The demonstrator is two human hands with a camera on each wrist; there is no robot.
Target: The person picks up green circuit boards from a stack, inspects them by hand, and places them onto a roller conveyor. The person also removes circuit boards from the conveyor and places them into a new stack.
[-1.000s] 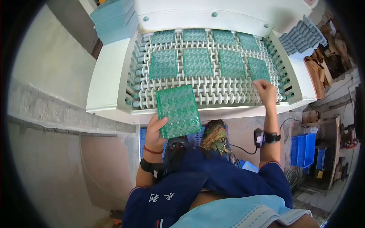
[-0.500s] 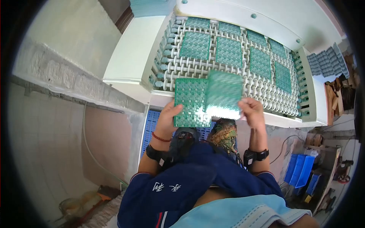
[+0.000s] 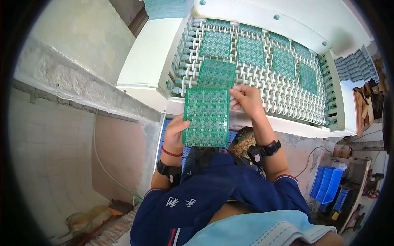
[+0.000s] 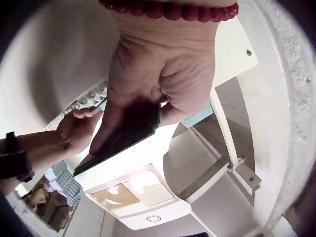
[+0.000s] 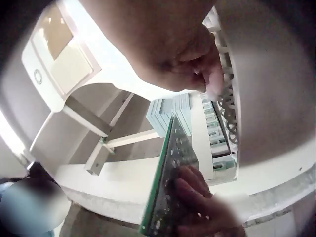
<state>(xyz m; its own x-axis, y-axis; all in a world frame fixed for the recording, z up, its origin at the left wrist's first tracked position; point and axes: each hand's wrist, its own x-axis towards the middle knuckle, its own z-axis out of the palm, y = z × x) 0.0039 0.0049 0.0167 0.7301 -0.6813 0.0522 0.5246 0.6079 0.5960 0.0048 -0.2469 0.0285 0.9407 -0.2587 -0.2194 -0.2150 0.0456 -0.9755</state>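
Note:
A green circuit board (image 3: 206, 119) lies upright in my left hand (image 3: 175, 130), with the thumb over its left edge and the fingers behind it. The left wrist view shows the same left hand (image 4: 158, 79) gripping the dark board edge-on. My right hand (image 3: 248, 100) pinches the near right corner of another circuit board (image 3: 217, 73), which lies over the white rollers at the left of the machine. The held board hides its near edge. In the right wrist view, my right hand (image 5: 197, 69) has curled fingers close beside the rollers (image 5: 227, 108).
Several green circuit boards (image 3: 250, 51) lie in rows on the roller conveyor (image 3: 283, 98). A pale blue stack (image 3: 168, 8) stands on the left ledge, and grey-blue ridged trays (image 3: 356, 66) at the right. Blue bins (image 3: 325, 184) stand at the lower right.
My right hand came in from the right side of the conveyor to the left hand, then carried a board forward onto the left rollers. My left hand keeps its board; the head view shifted.

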